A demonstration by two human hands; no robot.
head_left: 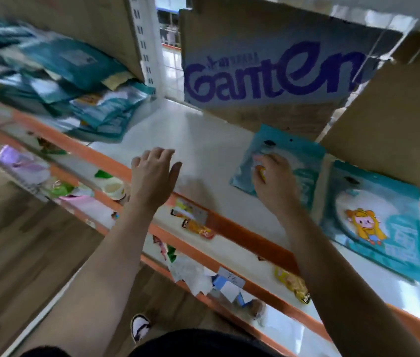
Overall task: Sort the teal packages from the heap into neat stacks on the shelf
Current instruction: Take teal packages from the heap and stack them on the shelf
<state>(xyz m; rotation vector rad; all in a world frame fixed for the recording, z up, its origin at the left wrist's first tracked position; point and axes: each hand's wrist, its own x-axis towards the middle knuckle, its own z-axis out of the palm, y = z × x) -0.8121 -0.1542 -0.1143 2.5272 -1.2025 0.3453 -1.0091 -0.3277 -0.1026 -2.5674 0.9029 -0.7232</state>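
A heap of teal packages (80, 81) lies blurred at the left end of the white shelf (198, 140). Two teal packages lie flat further right: one (299, 161) under my right hand (273, 179), which presses its fingers down on it, and another with a cartoon girl (376, 222) beside it at the right. My left hand (154, 173) hovers open above the bare shelf between the heap and these packages, holding nothing.
A cardboard box printed "Ganten" (268, 70) stands at the back of the shelf, another brown box (394, 130) to its right. An orange shelf edge (239, 235) runs along the front. Lower shelves hold small assorted goods (196, 225). A white upright (144, 42) divides the bays.
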